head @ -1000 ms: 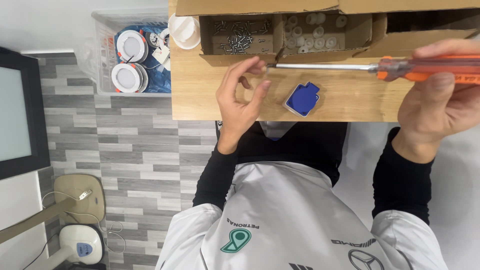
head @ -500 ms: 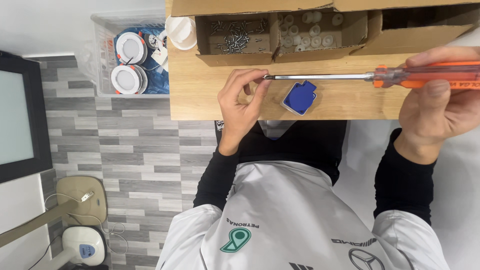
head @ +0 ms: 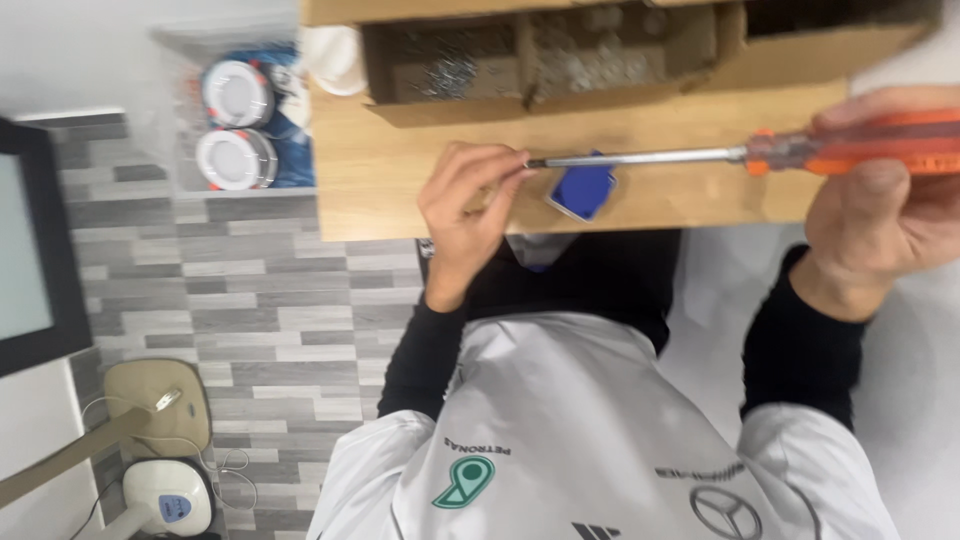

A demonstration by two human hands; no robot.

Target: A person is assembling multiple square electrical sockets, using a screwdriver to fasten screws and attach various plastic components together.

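Note:
My right hand [head: 880, 215] grips the orange handle of a long screwdriver [head: 850, 150], held level over the wooden table [head: 400, 185]. Its metal shaft [head: 640, 157] points left. My left hand [head: 470, 205] pinches thumb and fingers around the shaft's tip. Whether a small part sits between those fingers is hidden. A small blue square object [head: 583, 190] lies on the table just under the shaft, right of my left hand.
A cardboard box [head: 560, 100] with compartments of small metal parts stands along the table's far side. A clear bin [head: 245, 125] with round white tins is left of the table. A dark screen [head: 35, 250] and a beige stand [head: 150, 405] are at the left over grey floor tiles.
The screwdriver has come down and left until its tip reached my left fingers, which closed around it. The blue object has stayed in place.

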